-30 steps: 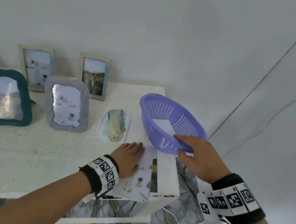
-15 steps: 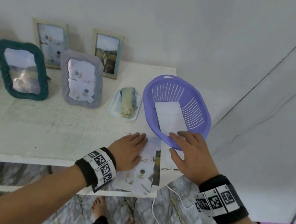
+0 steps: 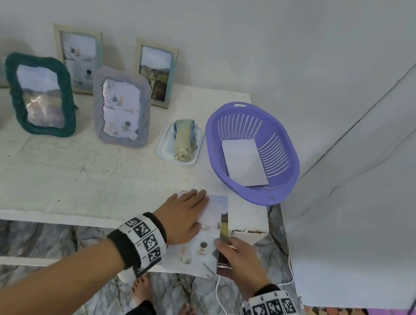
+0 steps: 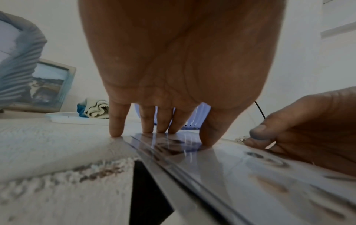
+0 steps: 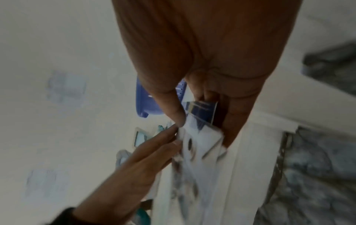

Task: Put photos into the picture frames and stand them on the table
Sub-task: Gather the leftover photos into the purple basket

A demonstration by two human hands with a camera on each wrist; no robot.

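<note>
A stack of glossy photos lies at the table's front right corner and overhangs the edge. My left hand presses flat on the stack's left half, fingers straight; the left wrist view shows its fingertips on the top photo. At the stack's right edge my right hand pinches some photos, thumb on top and fingers underneath, as the right wrist view confirms. Filled frames stand behind: a teal one, a grey one and two wooden ones.
A purple slotted basket with a white sheet inside sits at the table's right end. A small tray holds a rolled cloth. More frames stand at the far left. White cloth hangs to the right; a white cable runs below.
My right hand let go of the purple basket, which now rests on the table, and came down to the photos' right edge. The left hand stayed pressed on the stack.
</note>
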